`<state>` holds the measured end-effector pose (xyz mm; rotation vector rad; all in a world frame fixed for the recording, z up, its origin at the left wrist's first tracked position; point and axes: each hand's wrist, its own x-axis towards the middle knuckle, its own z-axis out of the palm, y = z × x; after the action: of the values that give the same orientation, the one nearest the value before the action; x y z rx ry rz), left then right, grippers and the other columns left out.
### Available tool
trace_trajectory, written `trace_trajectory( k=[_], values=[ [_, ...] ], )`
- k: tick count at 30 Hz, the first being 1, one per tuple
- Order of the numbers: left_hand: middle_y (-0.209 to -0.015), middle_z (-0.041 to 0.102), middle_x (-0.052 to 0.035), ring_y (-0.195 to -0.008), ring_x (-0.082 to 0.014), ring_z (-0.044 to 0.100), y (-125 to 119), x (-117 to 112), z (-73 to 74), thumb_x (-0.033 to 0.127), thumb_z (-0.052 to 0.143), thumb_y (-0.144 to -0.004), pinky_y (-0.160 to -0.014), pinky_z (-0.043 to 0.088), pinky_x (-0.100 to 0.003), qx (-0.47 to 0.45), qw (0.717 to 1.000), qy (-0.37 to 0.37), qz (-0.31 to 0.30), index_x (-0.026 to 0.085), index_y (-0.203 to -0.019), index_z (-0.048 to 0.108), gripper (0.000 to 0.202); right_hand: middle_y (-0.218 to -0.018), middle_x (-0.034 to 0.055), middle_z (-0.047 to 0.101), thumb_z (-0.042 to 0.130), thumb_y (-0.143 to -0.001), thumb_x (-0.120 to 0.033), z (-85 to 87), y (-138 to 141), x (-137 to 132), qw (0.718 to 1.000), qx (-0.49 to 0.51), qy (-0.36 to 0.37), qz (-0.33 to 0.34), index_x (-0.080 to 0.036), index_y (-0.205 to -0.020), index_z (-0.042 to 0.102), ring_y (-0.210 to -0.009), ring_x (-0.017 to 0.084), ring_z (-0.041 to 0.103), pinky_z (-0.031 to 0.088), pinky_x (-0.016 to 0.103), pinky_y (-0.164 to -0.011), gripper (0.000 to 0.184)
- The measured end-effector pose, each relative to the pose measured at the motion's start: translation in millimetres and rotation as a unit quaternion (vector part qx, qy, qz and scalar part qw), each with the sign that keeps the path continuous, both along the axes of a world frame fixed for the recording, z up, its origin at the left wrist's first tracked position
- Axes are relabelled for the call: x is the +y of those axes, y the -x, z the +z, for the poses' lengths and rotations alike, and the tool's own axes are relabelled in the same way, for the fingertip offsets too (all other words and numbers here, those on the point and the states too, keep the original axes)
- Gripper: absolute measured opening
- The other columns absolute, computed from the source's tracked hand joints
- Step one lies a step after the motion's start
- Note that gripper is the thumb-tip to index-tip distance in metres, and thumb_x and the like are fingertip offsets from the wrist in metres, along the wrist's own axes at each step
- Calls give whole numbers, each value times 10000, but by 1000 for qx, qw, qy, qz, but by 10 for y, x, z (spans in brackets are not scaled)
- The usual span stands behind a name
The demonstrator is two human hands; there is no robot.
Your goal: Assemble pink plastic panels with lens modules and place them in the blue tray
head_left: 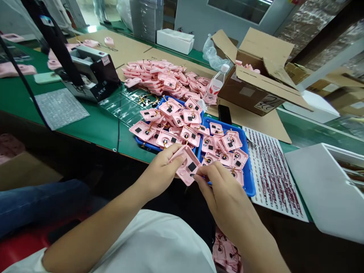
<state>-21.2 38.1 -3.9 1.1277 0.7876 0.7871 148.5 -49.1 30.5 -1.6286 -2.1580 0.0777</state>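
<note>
My left hand (159, 172) grips a pink plastic shell (186, 167) by its left side, thumb lying across the inside. The shell is tilted with its hollow face up and has a black square pad and a round recess. At its right corner, my right hand (220, 182) is closed in a pinch, with a small black part (192, 175) at the thumb tip; the fingers partly hide it. Just beyond, a blue tray (146, 146) is heaped with pink shells holding black parts and yellow flex strips. A second blue tray (250, 182) on the right holds similar shells.
Behind the trays lies a large pile of pink shells (159, 76), near a water bottle (214, 87), a phone (224, 113) and an open carton (250, 91). A white sheet with rows of dark red wires (273, 170) and a foam box (321, 189) stand right. A black machine (93, 76) stands left.
</note>
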Motion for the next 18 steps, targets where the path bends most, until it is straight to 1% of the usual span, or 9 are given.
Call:
trace_trajectory(
  k=[2, 4, 6, 9, 12, 16, 18],
  values=[
    [-886, 594, 33, -780, -112, 546, 1, 3, 5, 332, 586, -1016, -763, 473, -235, 27, 999, -35, -22, 212, -1006, 654, 138, -902, 63, 613, 561, -1044, -172, 10, -2, 44, 998, -52, -1, 20, -194, -963, 597, -752, 239, 601, 478, 349, -659, 91],
    [-907, 612, 26, -830, -128, 553, -6, 4, 10, 329, 562, -1025, -783, 461, -243, 43, 996, -66, -34, 209, -1012, 654, 151, -901, 71, 602, 569, -1032, -147, 7, 7, 82, 997, -71, 0, 36, -177, -937, 613, -744, 240, 577, 473, 359, -666, 109],
    [-935, 639, 15, -873, -146, 568, -12, 4, 12, 327, 549, -1027, -803, 459, -255, 51, 994, -87, -44, 201, -1027, 658, 166, -898, 73, 603, 572, -1028, -127, 8, 14, 104, 997, -64, 8, 51, -166, -926, 625, -759, 241, 569, 475, 362, -683, 122],
    [-967, 670, -1, -908, -166, 596, -15, 1, 9, 327, 553, -1022, -834, 466, -273, 57, 992, -105, -47, 192, -1062, 675, 186, -924, 74, 619, 608, -1013, -111, 12, 12, 111, 997, -25, 42, 64, -167, -952, 644, -829, 249, 575, 481, 364, -726, 90],
    [-957, 685, -11, -888, -179, 621, -14, -8, -2, 343, 553, -1021, -805, 483, -282, 58, 992, -101, -55, 196, -1044, 688, 201, -951, 71, 630, 632, -1005, -114, -19, 12, 116, 996, 15, 74, 57, -182, -937, 640, -870, 249, 560, 472, 376, -762, 97],
    [-855, 681, -19, -752, -184, 633, -29, -20, -11, 400, 578, -1005, -689, 503, -284, 41, 994, -55, -81, 199, -1044, 708, 243, -871, 37, 633, 701, -979, -172, -98, 41, 130, 996, 52, 60, 29, -211, -828, 600, -872, 256, 539, 437, 409, -787, 186],
    [-822, 678, -20, -696, -183, 633, -39, -14, -10, 433, 578, -1003, -650, 506, -282, 23, 995, -24, -94, 200, -1077, 724, 284, -894, 36, 643, 729, -958, -182, -115, 53, 122, 997, 64, 45, 10, -224, -858, 606, -922, 270, 549, 440, 441, -838, 164]
  ],
)
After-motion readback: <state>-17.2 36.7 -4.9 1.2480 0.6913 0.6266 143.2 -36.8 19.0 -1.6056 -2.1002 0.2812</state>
